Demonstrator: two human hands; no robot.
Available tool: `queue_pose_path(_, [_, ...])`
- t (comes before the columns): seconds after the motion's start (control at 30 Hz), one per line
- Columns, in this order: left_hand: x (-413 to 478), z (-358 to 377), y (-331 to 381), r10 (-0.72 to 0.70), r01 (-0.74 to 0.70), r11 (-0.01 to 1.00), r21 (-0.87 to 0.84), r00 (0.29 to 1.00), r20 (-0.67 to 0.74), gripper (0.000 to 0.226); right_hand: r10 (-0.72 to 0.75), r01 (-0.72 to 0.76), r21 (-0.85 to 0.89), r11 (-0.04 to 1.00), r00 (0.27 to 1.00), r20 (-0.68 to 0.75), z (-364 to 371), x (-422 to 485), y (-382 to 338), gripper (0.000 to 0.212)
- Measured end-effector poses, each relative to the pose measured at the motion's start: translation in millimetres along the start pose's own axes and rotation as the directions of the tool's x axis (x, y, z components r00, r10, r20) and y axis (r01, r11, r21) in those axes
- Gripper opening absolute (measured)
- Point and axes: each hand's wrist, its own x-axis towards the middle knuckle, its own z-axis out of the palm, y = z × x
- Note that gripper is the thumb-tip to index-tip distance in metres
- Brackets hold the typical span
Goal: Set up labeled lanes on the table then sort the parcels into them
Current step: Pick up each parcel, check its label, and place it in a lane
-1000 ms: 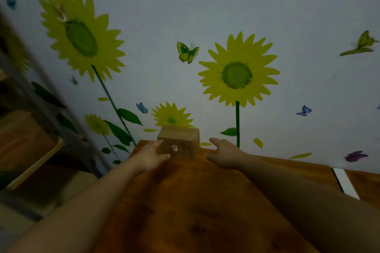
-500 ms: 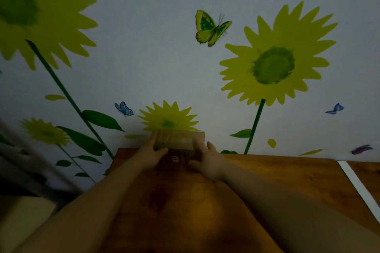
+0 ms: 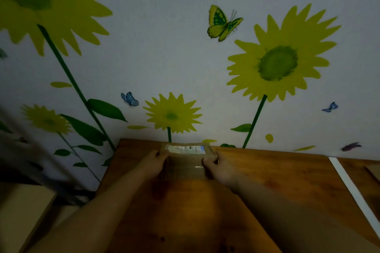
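Table (image 3: 267, 181) back edge: parcel (image 3: 186, 163) between hands (image 3: 155, 163) (image 3: 219, 168)

parcel (image 3: 186, 160) on table (image 3: 277, 174) far edge | tape strip (image 3: 353, 189) right

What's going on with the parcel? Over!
Both hands busy: left hand and right hand grip the parcel by its sides. It is at the far edge of the table, by the wall. Nothing blocking; white tape strip off to the right.
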Motion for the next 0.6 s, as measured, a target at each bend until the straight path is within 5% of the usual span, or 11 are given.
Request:
queue_pose_path(0.33, [-45,33,13,-0.019,0.02,0.996,-0.085,1.0,0.017,0.049,0.058,-0.058,0.024,0.998,0.998,-0.018,-25,-39,19,0.059])
queue_pose_path(0.6, [-110,56,55,0.22,-0.232,0.954,-0.189,0.972,-0.083,0.071,-0.024,0.058,0.189,0.98,0.984,-0.178,-73,-85,33,0.037])
